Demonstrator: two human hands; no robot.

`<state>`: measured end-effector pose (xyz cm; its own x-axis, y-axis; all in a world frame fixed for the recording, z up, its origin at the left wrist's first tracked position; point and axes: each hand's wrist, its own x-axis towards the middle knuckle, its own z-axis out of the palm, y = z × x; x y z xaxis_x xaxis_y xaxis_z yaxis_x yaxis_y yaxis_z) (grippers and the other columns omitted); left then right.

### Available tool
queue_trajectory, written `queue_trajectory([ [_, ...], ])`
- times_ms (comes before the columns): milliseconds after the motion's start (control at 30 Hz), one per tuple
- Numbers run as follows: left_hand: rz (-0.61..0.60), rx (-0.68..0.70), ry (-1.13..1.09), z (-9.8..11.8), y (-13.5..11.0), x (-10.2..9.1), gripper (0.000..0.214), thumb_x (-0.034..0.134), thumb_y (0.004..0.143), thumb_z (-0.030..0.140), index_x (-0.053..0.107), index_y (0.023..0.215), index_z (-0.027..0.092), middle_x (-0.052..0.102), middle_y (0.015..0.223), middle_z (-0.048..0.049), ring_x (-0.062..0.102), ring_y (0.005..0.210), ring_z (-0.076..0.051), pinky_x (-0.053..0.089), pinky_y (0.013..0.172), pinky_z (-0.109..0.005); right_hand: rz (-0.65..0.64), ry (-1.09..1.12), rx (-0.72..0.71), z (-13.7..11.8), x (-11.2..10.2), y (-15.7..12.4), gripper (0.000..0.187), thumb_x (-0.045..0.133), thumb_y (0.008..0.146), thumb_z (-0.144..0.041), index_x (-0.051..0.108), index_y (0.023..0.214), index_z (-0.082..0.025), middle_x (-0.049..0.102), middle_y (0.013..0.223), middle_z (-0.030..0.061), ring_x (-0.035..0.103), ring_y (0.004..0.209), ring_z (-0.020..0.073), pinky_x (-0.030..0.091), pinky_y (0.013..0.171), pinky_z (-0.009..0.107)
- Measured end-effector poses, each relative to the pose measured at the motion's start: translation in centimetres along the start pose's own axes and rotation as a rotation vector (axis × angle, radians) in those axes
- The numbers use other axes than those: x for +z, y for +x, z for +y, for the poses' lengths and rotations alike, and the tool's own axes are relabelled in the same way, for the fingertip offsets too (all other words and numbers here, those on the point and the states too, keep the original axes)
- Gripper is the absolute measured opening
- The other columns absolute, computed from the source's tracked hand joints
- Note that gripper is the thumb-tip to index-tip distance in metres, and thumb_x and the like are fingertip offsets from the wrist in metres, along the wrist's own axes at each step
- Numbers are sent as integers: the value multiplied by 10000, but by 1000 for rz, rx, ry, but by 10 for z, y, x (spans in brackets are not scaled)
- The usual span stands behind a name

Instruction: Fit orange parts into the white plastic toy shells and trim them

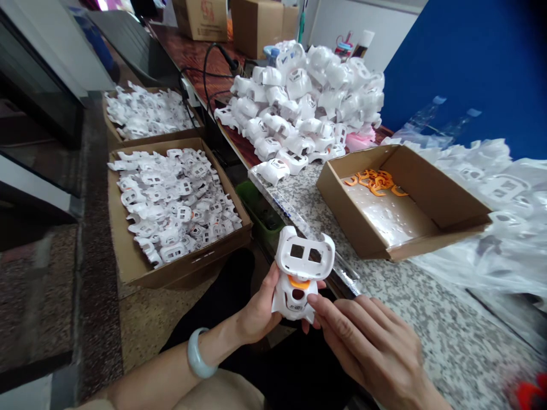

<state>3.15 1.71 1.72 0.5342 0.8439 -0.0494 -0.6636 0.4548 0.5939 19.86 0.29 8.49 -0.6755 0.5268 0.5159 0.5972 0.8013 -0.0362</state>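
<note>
In my left hand (260, 304) is a white plastic toy shell (284, 299), its head-shaped upper part pierced by two square eye openings. An orange collar piece (299, 282) sits at the neck, between head and body. Dark printed lettering marks the lower body, below a round hole. My left fingers wrap behind the shell, partly hidden by it. My right hand (367, 336) comes from the right, fingers bent and close together, with its index fingertip against the shell's right side. Its thumb is hidden beneath the hand.
An open cardboard box (342, 222) on the speckled counter (453, 319) holds loose orange collar pieces (376, 181). White shells are heaped (299, 108) behind it. Plastic-wrapped parts (504, 210) lie at right. Two floor cartons at left, the nearer carton (115, 228) included, are full of shells.
</note>
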Motion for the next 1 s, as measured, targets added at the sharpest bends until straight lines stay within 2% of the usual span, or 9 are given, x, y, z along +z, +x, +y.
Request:
queue_trajectory([
  [267,-4,-14,-3,0,0,-2,716,252,864,664,616,1151,119,664,1021,-158,634,672,-184,465,535,-258,-11,-2,10,0,1,-1,381,574,855,-92,539,1234,-67,598,719,45,503,638,134,364,599,290],
  [433,77,-44,9,3,-1,3,675,377,820,681,525,1252,184,648,1092,-135,620,670,-177,476,516,-260,-36,9,24,-1,4,3,376,579,864,-121,539,1235,-83,588,725,23,475,630,127,343,591,288],
  [533,98,-67,22,4,-3,4,701,399,799,699,552,1220,160,650,1088,-141,609,690,-175,480,530,-257,-48,11,24,-1,7,4,390,565,875,-136,518,1260,-95,567,702,8,458,623,129,322,575,286],
  [633,76,-75,24,4,-3,4,697,345,830,685,598,1158,124,661,1037,-150,604,683,-169,478,540,-255,-65,-4,18,1,8,4,406,541,896,-169,486,1293,-98,543,679,1,438,610,126,318,572,282],
  [800,90,-54,27,2,-2,3,623,327,869,632,547,1223,169,676,949,-115,619,627,-170,465,507,-256,-27,-45,-42,7,9,8,338,503,916,-183,531,1237,-79,533,654,3,458,581,118,322,555,276],
  [933,88,-78,-16,1,-1,-1,698,318,837,685,634,1096,120,677,831,-101,604,593,-151,438,510,-235,34,-164,-118,16,17,12,279,472,933,-217,606,1141,-88,479,558,-25,462,496,94,320,505,261],
  [1000,70,-111,-64,2,0,-4,721,320,821,707,679,995,107,674,808,-94,611,670,-149,450,608,-233,71,-249,-158,20,24,11,259,495,927,-240,633,1106,-113,446,519,-44,448,451,78,317,478,253],
])
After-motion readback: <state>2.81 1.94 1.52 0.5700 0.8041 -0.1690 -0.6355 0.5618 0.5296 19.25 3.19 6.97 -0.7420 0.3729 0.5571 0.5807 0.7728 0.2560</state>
